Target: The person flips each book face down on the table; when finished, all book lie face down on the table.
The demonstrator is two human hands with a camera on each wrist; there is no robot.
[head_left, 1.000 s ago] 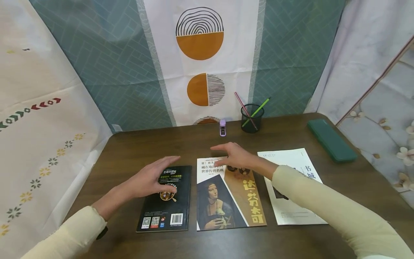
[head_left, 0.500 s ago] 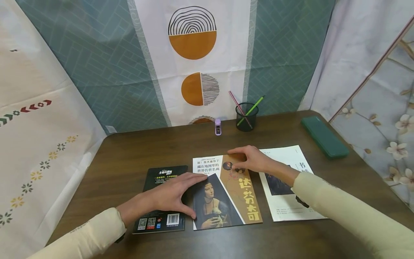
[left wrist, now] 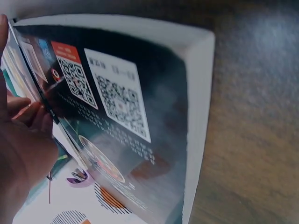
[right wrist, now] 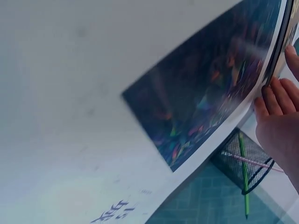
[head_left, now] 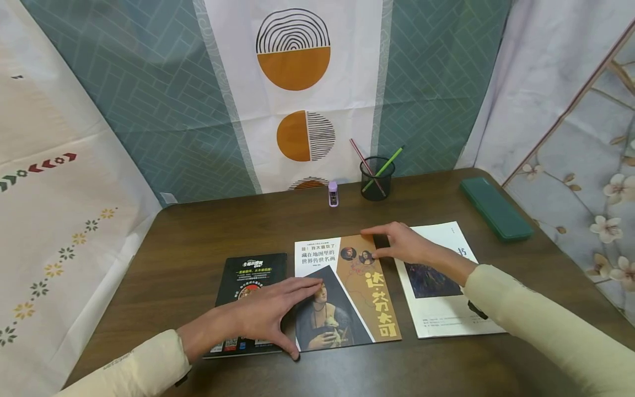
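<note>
Three books lie side by side on the brown table. The middle one is a da Vinci art book (head_left: 369, 314) with a portrait of a woman on its white and orange cover. My left hand (head_left: 270, 311) lies across the black book (head_left: 235, 275), its thumb and forefinger spread along the art book's left edge. At the art book's upper right edge, my right hand (head_left: 407, 243) has forefinger and thumb apart, its other fingers hidden. The white book (head_left: 446, 320) is partly under the right wrist; its dark picture shows large in the right wrist view.
Toward the back of the table (head_left: 208, 220) stand a small purple stapler-like item (head_left: 333, 195) and a black mesh pen cup (head_left: 376, 187) with two pencils. A green case (head_left: 496, 209) lies at the right. Patterned cloth (head_left: 317, 77) hangs behind.
My left hand has moved right and down, from over the black book to the art book's left edge. My right hand has moved right, from the art book's top to its right edge.
</note>
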